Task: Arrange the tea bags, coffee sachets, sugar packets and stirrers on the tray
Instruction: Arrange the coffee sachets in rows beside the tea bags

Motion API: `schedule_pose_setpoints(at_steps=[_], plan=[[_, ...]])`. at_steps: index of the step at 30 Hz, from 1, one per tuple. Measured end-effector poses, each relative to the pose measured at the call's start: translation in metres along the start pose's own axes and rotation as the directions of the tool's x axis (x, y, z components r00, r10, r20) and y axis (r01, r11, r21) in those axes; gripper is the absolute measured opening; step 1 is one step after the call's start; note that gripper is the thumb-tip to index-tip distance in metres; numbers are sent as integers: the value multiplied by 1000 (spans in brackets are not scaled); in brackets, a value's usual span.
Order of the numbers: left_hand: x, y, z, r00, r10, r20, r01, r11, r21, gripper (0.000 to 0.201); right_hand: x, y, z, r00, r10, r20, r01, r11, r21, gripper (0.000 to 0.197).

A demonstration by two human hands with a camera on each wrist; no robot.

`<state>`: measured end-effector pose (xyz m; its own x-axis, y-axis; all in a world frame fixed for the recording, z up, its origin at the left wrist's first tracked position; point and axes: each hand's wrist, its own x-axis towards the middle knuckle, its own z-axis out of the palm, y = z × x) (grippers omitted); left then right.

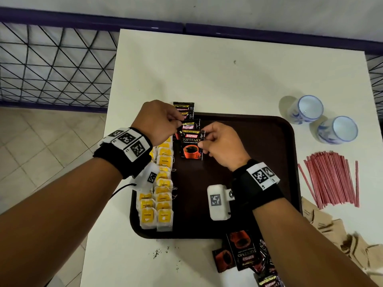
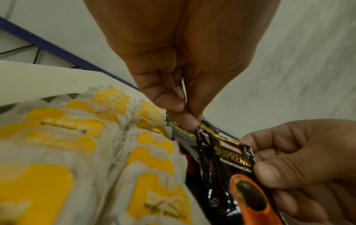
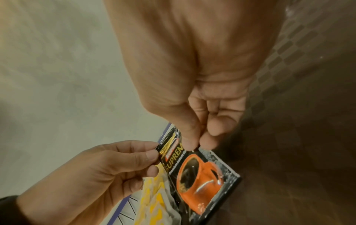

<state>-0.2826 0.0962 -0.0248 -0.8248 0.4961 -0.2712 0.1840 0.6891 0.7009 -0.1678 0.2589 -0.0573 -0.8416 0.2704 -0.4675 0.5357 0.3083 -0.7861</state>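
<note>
Both hands pinched 1 coffee sachet: left hand at its top corner, right hand its edge, apparently aligning it beside the tea bags on the tray.

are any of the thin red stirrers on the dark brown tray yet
No, the thin red stirrers lie on the white table, right of the dark brown tray.

The coffee sachet is glossy foil-like film with crimped edges (it catches the light). The tea bags look like soft, matt paper with printed yellow tags. The tray appears dark, matt plastic. The cups look like glazed ceramic, the stirrers thin plastic.
</note>
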Motion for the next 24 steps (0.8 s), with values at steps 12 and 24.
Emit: schedule_pose_setpoints(at_steps=[12,24], plan=[[2,-10,2,999,40,-36,-34,987,160,14,4,-10,22,996,44,-71,-49,996,-68,31],[-1,-16,4,995,83,-57,-73,986,150,17,-6,-20,31,993,27,-117,-35,997,-70,20]])
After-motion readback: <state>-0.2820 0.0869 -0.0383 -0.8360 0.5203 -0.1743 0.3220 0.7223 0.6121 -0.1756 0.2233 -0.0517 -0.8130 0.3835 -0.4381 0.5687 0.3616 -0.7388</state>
